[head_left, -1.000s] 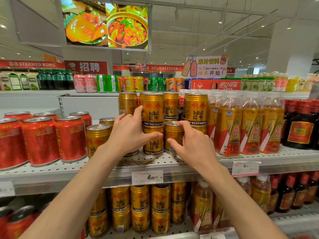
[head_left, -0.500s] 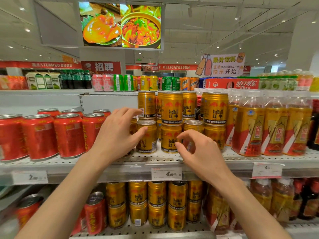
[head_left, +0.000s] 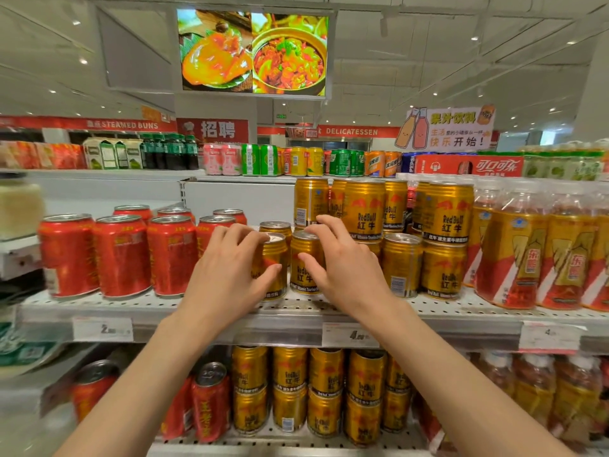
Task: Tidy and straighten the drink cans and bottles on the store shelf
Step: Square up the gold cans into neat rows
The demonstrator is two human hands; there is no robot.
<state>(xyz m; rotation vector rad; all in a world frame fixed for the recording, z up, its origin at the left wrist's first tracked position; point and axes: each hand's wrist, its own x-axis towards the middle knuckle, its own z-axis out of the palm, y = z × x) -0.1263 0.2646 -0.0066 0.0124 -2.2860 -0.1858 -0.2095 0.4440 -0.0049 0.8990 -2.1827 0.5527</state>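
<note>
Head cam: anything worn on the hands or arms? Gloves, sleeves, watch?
Nothing worn that shows. Left hand and right hand are bare, no gloves or rings visible. Both forearms are bare to the frame edge: no sleeves, watch or bands.

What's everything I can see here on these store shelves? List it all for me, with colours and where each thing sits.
gold cans: many, gold, middle shelf centre, some stacked two high; more on the shelf below
red cans: about eight, red, middle shelf left; a few more lower left
bottles: several, gold and red labels, middle shelf right; more below
mixed drinks: a row, pink, green, yellow, orange, top shelf
price tags: three, white, shelf edge
food screen: one, hanging overhead
left hand: grips a front gold can
right hand: grips the neighbouring gold can
</note>
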